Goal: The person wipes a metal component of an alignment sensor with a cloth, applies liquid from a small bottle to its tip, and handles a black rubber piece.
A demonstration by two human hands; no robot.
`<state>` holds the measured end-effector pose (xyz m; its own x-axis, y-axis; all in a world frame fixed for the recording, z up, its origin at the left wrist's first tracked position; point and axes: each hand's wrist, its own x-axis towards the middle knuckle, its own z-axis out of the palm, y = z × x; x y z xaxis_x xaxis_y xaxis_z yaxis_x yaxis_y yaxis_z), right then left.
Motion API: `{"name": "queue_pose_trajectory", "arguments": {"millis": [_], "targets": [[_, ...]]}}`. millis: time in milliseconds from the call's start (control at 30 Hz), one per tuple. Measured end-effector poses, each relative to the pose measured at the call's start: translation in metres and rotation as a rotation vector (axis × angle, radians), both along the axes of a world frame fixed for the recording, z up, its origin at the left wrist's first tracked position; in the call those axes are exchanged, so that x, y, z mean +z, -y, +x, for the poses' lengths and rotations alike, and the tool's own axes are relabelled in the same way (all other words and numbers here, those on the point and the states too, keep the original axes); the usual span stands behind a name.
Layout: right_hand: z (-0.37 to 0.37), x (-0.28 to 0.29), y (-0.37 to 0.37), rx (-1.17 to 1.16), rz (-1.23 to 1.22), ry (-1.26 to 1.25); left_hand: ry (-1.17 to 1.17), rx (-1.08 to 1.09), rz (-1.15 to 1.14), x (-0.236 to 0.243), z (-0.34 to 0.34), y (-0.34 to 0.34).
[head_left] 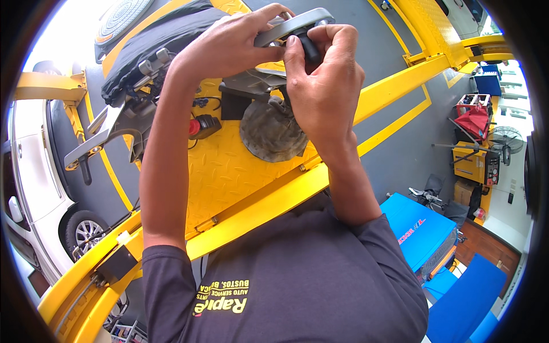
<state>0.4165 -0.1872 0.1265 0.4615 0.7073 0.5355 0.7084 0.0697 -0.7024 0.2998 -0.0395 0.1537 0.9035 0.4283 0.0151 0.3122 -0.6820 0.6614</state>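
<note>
A silver-grey curved metal arm [294, 24] is held up at the top of the view, and a dark cylindrical knob [310, 52] hangs from its right part. My left hand [243, 43] is closed around the left end of this arm, its thumb underneath. With thumb and fingers, my right hand [329, 80] pinches the knob from the right. Under my hands, more dark and grey metal parts [251, 83] show only in part. A similar silver arm [100, 140] with a dark cylinder at its end is off to the left.
Below lies a yellow tread-plate platform [220, 163] with a yellow rail [263, 214] along it. On the platform are a crumpled grey-brown cloth [271, 131] and a red-and-black part [201, 127]. A white car [37, 143] stands left; a blue box [414, 226] is right.
</note>
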Motion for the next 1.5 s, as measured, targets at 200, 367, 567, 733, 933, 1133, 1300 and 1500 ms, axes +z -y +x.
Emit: {"name": "queue_pose_trajectory", "arguments": {"millis": [200, 367, 567, 733, 933, 1133, 1300, 1500], "targets": [[-0.009, 0.02, 0.008, -0.111, -0.364, 0.052, 0.012, 0.06, 0.069, -0.009, 0.0, 0.002], [0.005, 0.024, 0.01, -0.039, -0.431, -0.027, -0.033, 0.019, 0.006, 0.001, 0.003, 0.002], [0.001, 0.02, 0.011, -0.053, -0.328, 0.03, 0.009, 0.006, -0.04, 0.0, 0.001, 0.001], [0.001, 0.015, 0.013, -0.118, -0.354, 0.237, 0.008, 0.021, -0.1, 0.002, 0.0, 0.001], [0.011, 0.018, 0.012, 0.138, -0.29, -0.492, 0.135, 0.133, 0.103, -0.024, 0.002, 0.005], [0.0, 0.014, 0.015, -0.109, -0.296, 0.086, 0.106, 0.106, 0.097, -0.023, 0.002, 0.004], [-0.003, 0.017, 0.01, -0.137, -0.358, 0.172, 0.167, 0.094, 0.084, -0.031, -0.003, -0.001], [0.006, 0.017, 0.006, -0.12, -0.356, 0.183, 0.165, 0.089, 0.086, -0.028, 0.001, 0.002]]}}
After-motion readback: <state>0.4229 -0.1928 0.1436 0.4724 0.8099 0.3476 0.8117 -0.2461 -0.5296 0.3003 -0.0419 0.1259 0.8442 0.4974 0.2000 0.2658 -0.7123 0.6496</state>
